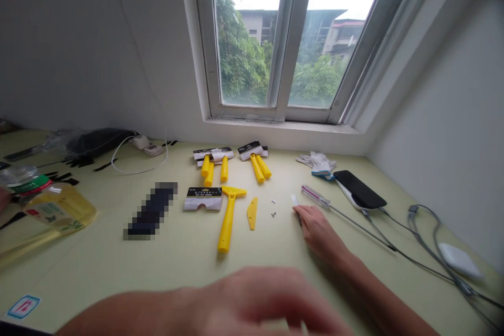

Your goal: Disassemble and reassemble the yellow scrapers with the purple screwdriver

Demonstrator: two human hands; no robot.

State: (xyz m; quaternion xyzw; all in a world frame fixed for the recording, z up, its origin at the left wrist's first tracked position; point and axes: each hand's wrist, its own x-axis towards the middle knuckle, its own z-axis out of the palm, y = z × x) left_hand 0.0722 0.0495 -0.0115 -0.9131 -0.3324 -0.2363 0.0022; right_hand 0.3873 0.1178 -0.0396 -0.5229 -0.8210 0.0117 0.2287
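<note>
My right hand [317, 228] rests on the table with its fingers closed on a thin flat piece [294, 200], pale at the tip and darker near the fingers. Close to the camera, my left hand [271, 294] is blurred and cut off by the bottom edge; its fingers are unclear. Beyond it lie a yellow scraper handle [226, 223] with a T-shaped head, a cardboard header card [203, 199] and a flat yellow plate [252, 213]. Small screws [273, 214] sit between that plate and my right hand. A clear-handled screwdriver [315, 196] lies just beyond my right hand.
More yellow-handled scrapers [258, 167] with cards lie near the window. White gloves [319, 163], a black phone [360, 189], cables [429, 252] and a white case [460, 261] are at right. A bottle of yellow liquid [59, 205] stands left, beside a pixelated dark patch [151, 210].
</note>
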